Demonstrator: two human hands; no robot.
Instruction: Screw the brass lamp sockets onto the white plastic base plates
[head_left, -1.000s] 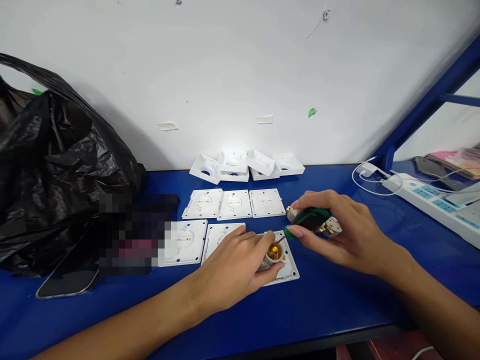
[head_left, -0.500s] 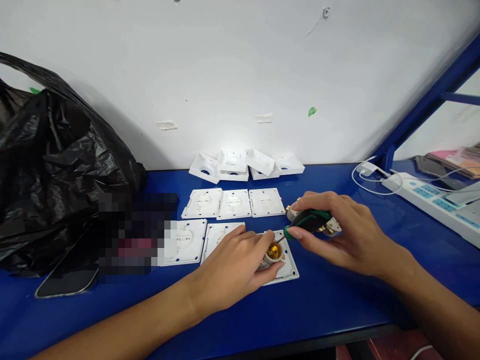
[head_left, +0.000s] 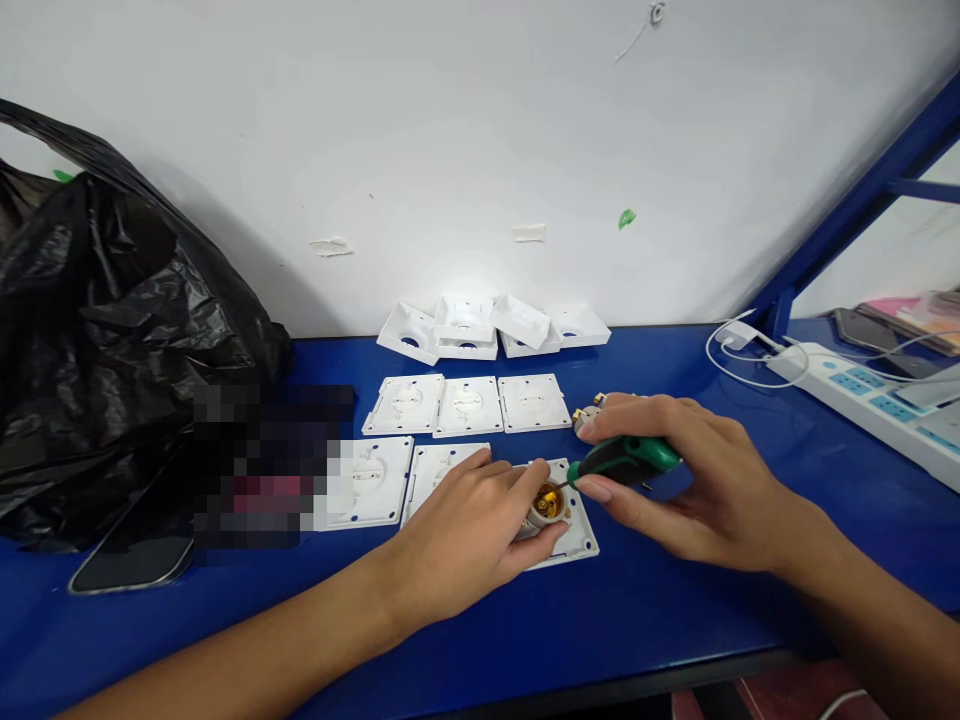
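My left hand [head_left: 480, 525] grips a round lamp socket [head_left: 550, 503] with a brass-coloured inside, its fingers around the rim. The socket rests on a square white plate [head_left: 581, 535] near the table's front. My right hand [head_left: 697, 480] is closed on a green and black screwdriver [head_left: 626, 460], thumb below the handle and forefinger above. The screwdriver points left and its shaft reaches the socket's opening; the tip is hard to make out. More socket parts [head_left: 586, 418] lie behind my right hand, partly hidden by it.
White plates [head_left: 466, 405] lie in two rows on the blue table [head_left: 660, 620]. White square covers [head_left: 463, 318] are piled against the wall. A black bag [head_left: 112, 300] and a phone [head_left: 135, 555] are at left, beside a blurred patch. A power strip [head_left: 877, 395] with cables lies at right.
The screwdriver handle has turned and lies more level, showing more of its green end. My right hand has opened slightly around it and shifted a little. My left hand holds still.
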